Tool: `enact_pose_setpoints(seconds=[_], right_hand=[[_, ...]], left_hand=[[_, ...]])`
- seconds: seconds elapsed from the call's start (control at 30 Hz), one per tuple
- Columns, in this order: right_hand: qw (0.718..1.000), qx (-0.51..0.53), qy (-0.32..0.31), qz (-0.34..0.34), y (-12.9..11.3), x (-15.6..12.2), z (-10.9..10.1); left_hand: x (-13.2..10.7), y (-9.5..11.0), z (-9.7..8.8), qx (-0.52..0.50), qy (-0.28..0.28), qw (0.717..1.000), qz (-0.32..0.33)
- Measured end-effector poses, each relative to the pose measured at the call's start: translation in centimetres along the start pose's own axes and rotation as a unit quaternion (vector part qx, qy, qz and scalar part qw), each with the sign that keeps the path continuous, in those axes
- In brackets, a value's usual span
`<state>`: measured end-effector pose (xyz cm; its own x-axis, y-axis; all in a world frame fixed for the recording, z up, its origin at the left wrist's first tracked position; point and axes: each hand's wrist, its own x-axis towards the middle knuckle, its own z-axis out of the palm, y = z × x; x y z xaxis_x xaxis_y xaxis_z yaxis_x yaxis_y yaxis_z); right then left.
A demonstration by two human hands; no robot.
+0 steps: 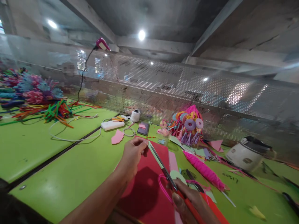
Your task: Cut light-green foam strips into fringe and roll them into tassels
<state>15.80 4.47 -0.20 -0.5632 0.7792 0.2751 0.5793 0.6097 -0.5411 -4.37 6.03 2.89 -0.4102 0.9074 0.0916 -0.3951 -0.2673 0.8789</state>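
Observation:
My left hand is closed, thumb and fingertips pinching the far end of a narrow pale green strip, which looks like paper. In my right hand is a pair of scissors with red handles, its long blades pointing up and left along the strip. The blade tips reach close to my left fingertips. Whether the blades are apart is hard to see. Under both hands lies a red sheet or board, with my shadow on it. A bright pink loop shows beside the scissors.
Fluffy pink yarn and a white kettle-like pot are on the right. Hanging flower ornaments stand behind. A white power bank, a dark phone-like device and pipe cleaners lie on the green table. Perforated metal panels rise behind.

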Motion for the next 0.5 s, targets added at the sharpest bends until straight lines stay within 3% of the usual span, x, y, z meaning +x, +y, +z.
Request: enact_pose_setpoints(seconds=[0.5], right_hand=[[0.998, -0.059, 0.019, 0.014, -0.74, -0.57, -0.23]], left_hand=[[-0.47, 0.12, 0.21, -0.004, 0.003, 1.0, 0.006]])
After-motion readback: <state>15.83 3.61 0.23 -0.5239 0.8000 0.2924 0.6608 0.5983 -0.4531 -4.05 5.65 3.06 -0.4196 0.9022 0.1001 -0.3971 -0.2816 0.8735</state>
